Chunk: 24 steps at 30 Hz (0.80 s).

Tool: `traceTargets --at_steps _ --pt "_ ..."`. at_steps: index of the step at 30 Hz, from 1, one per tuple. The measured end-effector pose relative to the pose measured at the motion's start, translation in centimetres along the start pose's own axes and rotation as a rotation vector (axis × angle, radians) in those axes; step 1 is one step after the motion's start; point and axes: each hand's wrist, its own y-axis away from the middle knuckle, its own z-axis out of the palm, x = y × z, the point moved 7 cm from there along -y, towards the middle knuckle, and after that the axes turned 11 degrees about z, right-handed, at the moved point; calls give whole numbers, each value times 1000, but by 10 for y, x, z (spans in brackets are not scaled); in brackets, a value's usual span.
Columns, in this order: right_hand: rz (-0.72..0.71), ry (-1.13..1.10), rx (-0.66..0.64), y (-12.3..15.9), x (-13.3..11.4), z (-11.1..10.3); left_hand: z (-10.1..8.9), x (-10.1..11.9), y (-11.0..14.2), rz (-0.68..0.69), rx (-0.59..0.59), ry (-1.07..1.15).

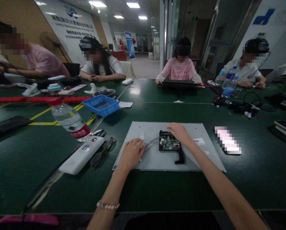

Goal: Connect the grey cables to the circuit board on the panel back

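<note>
A flat grey panel (152, 164) lies on the table before me. On it sits a black plastic bracket (180, 157) with a green circuit board (168, 143) in it. Thin grey cables (152, 142) run from the board leftward to my left hand (132, 150). That hand rests on the panel's left part, fingers bent but apart, beside the cables and a white strip (142, 135). My right hand (180, 132) lies over the bracket's upper right corner, fingers stretched left along its top edge. Its thumb is hidden.
Left of the panel are a white power bank (82, 156), glasses (103, 151), a tilted water bottle (71, 121) and a blue tray (101, 105). A phone (226, 140) lies to the right. Across the green table (157, 110) sit several people, one at a dark panel (181, 84).
</note>
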Motion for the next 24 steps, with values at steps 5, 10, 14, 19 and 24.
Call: traceTargets --at_steps 5,10,14,19,24 --pt "135 106 154 9 44 -30 -1 -1 -1 -9 20 6" --pt "164 153 105 26 83 -18 -3 -2 -1 -27 46 -14" --pt "173 27 181 32 95 -16 -9 -5 -1 -62 110 -4" --pt "230 -151 286 34 107 -23 -47 1 -28 -106 337 112" --pt "291 -256 334 35 118 -27 -41 8 -81 -172 512 536"
